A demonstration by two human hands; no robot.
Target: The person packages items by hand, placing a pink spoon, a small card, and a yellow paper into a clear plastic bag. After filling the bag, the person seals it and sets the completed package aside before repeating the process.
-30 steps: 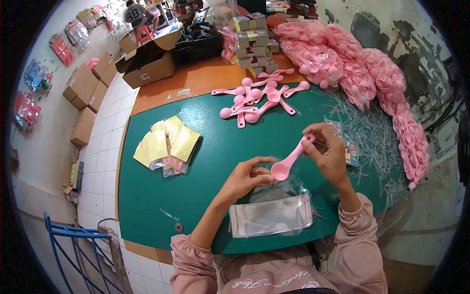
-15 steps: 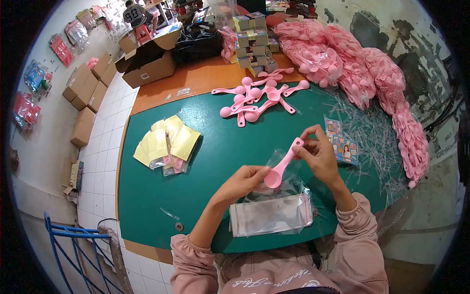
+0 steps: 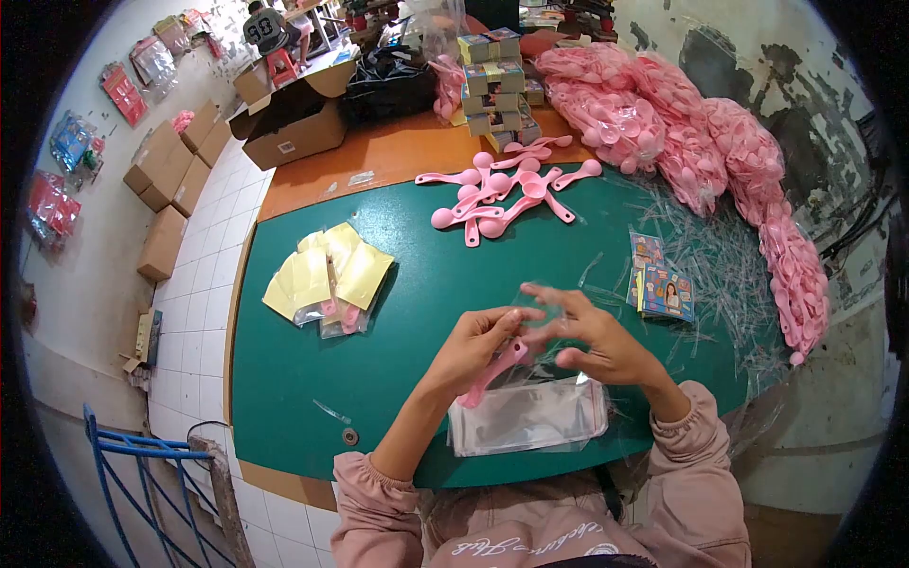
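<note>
My left hand (image 3: 480, 346) is closed on a pink measuring spoon (image 3: 490, 375), its holed handle end pointing up and right. My right hand (image 3: 606, 343) is just to the right, fingers spread and slightly blurred. Thin clear plastic film (image 3: 542, 305) shows between the two hands; which fingers touch it is hard to make out. Below them lies a stack of clear plastic bags (image 3: 530, 417) on the green table mat (image 3: 379, 398). Several more pink spoons (image 3: 502, 194) lie loosely piled farther back.
Bagged spoons with yellow cards (image 3: 329, 275) lie at left. Printed cards (image 3: 665, 292) and scattered clear strips (image 3: 710, 256) are at right. Behind stand card bundles (image 3: 492, 95), bulging bags of pink spoons (image 3: 653, 114) and an open carton (image 3: 298, 137). Another person (image 3: 270, 30) sits far back.
The spoon has gone from between both hands to my left hand alone, lower and turned. My right hand has let go of its handle and spread. A clear strip now shows on the mat.
</note>
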